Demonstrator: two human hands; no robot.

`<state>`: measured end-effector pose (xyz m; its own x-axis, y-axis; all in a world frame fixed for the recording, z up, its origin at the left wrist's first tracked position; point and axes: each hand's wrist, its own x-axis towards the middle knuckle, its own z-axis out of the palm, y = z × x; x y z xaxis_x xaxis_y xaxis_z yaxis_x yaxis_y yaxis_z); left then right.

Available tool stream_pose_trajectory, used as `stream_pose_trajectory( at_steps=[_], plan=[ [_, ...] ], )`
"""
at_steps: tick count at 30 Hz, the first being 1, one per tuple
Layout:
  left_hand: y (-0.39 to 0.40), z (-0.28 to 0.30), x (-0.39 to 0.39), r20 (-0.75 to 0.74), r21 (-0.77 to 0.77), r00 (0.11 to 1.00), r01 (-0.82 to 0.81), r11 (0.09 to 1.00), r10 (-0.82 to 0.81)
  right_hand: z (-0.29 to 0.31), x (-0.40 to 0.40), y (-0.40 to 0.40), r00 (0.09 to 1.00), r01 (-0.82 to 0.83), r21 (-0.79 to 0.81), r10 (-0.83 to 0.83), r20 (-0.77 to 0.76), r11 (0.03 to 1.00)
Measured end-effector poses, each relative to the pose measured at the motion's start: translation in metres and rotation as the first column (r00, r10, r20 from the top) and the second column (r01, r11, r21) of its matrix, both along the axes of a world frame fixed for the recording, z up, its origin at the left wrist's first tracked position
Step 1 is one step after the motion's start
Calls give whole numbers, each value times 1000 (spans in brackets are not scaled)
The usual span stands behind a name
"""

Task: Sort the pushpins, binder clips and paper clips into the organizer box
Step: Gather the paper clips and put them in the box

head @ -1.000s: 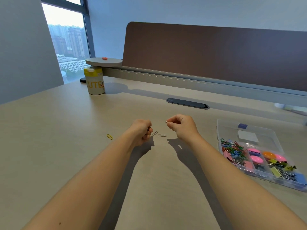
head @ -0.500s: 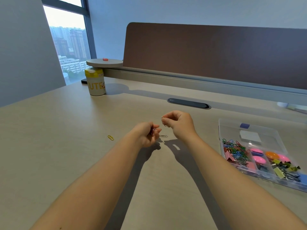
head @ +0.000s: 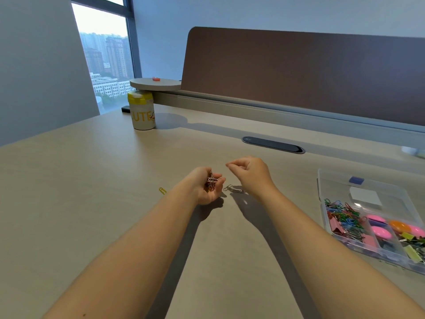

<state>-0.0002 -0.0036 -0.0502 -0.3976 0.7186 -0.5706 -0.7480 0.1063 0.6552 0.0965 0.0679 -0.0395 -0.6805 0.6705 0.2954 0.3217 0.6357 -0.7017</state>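
Note:
My left hand lies palm up on the desk, its fingers curled round a small bunch of paper clips. My right hand hovers just right of it, thumb and forefinger pinched together; no clip shows between them. Two silver paper clips lie on the desk between the hands. A yellow paper clip lies to the left of my left wrist. The clear organizer box stands open at the right, with coloured paper clips, pink and yellow binder clips and pink and orange round pieces in its compartments.
A white jar with a yellow lid stands at the back left under a round shelf. A brown partition runs along the back of the desk. A dark cable slot sits in the desk beyond my hands.
My left hand has turned palm up and now shows its bunch of clips. My right hand, which pinched a silver clip, rose and shifted right; the clip no longer shows at its fingertips.

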Motion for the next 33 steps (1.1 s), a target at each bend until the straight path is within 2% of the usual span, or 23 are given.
stream_pose_trajectory(
  at_steps=[3,6,7,13,16,19,23,26,29,33],
  plan=[
    [-6,0,-5,-202,-88,978,35,996,-53,-17,3,9,985,3,-5,-3,173,1000],
    [-13,0,-10,-390,-151,916,38,988,-95,-32,0,14,908,-53,107,3,419,993],
    [-16,0,-11,-430,-161,897,35,986,-102,-33,-1,14,889,-69,143,-4,457,987],
    [-40,12,-16,-630,-267,756,2,964,-176,-29,2,8,934,-36,144,-18,358,989],
    [-53,12,-23,-743,-346,626,-55,937,-237,-31,4,2,937,-1,184,-64,345,983],
    [-69,5,-36,-824,-392,508,-193,899,-250,-34,3,-2,921,29,219,-111,374,975],
    [-85,-4,-49,-832,-524,387,-316,791,-397,-38,-3,-4,878,56,252,-168,449,966],
    [-86,-11,-52,-796,-605,314,-391,694,-517,-38,-11,-9,875,32,213,-130,466,977],
    [-79,-12,-48,-752,-656,288,-418,628,-594,-39,-22,-19,872,-22,183,-71,484,983],
    [-68,-8,-48,-626,-748,185,-419,516,-757,-38,-27,-24,905,-31,151,-36,424,988]
  ],
)
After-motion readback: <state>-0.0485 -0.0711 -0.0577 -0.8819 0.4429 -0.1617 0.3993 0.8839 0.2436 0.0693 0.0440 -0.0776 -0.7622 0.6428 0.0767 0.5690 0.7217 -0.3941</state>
